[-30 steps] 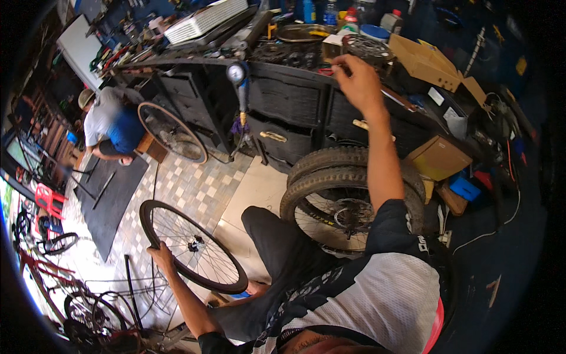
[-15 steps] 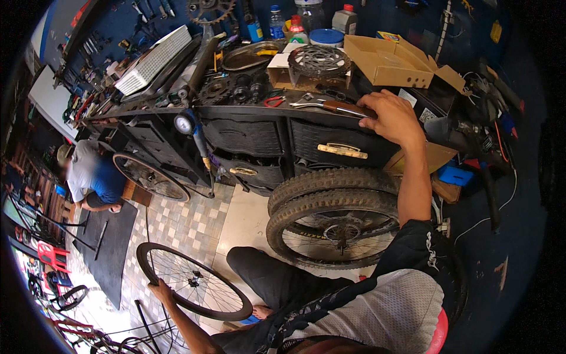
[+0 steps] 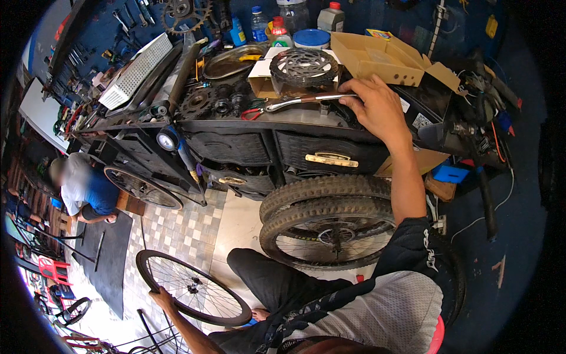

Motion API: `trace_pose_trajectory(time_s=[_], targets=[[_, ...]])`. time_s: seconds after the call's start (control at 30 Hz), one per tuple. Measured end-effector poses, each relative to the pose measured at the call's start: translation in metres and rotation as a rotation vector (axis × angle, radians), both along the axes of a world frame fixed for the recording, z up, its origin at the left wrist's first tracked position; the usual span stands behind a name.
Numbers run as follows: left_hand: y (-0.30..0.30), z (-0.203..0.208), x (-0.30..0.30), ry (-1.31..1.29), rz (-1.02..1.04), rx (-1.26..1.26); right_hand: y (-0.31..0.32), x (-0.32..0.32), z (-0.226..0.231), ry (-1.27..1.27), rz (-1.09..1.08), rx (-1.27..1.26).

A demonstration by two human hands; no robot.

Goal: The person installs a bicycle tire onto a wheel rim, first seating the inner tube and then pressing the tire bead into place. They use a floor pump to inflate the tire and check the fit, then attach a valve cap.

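At the lower left, my left hand [image 3: 163, 298] is closed round the rim of a bicycle wheel [image 3: 227, 315] with a dark, deep rim and thin spokes. The wheel stands tilted above the floor beside my knee. My right hand [image 3: 377, 112] reaches over the workbench [image 3: 230, 122], its thumb and fingers pinching the end of a long silver hand tool [image 3: 295, 101] with a brownish part. The tool's exact kind is unclear. Red-handled pliers [image 3: 252, 114] lie beside its far end. Behind it, a brake rotor [image 3: 303, 66] rests on a white box [image 3: 261, 79].
Two knobbly-tyred wheels [image 3: 277, 236] lean below the drawers. An open cardboard box [image 3: 377, 59], several bottles [image 3: 259, 25] and a white perforated basket [image 3: 135, 71] crowd the bench. A work light [image 3: 167, 139] hangs at its front edge. Another person [image 3: 91, 183] crouches at the far left.
My right hand has raised the silver tool off the bench's front edge and moved it farther back, turning it slightly. The view has shifted a little; my left hand keeps hold of the wheel.
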State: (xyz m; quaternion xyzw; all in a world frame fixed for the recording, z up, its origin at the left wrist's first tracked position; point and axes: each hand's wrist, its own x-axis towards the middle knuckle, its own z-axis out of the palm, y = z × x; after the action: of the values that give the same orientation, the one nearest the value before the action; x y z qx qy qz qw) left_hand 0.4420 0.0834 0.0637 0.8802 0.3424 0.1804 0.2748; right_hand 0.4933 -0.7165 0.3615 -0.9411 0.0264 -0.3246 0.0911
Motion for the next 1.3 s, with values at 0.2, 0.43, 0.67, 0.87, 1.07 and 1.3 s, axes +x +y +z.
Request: trace_pose_trajectory(time_s=[0.2, 0.43, 0.67, 0.87, 1.07, 1.3], targets=[[-0.025, 0.003, 0.014, 0.030, -0.017, -0.073, -0.013, 0.000, -0.011, 0.057, -0.009, -0.086], [-0.001, -0.011, 0.005, 0.017, -0.029, 0.052, -0.019, 0.001, -0.006, -0.001, 0.120, -0.102], [-0.008, -0.004, 0.001, 0.044, 0.021, -0.132, 0.015, -0.003, -0.002, 0.219, 0.175, -0.171], [-0.005, -0.008, -0.005, -0.011, -0.062, 0.022, 0.042, 0.017, -0.017, 0.313, 0.191, -0.184], [-0.018, -0.003, -0.013, -0.054, -0.006, -0.053, 0.054, 0.031, -0.015, 0.389, 0.229, -0.071], [0.000, -0.003, -0.024, 0.002, 0.023, -0.005, 0.090, 0.068, -0.012, 0.391, 0.315, -0.098]])
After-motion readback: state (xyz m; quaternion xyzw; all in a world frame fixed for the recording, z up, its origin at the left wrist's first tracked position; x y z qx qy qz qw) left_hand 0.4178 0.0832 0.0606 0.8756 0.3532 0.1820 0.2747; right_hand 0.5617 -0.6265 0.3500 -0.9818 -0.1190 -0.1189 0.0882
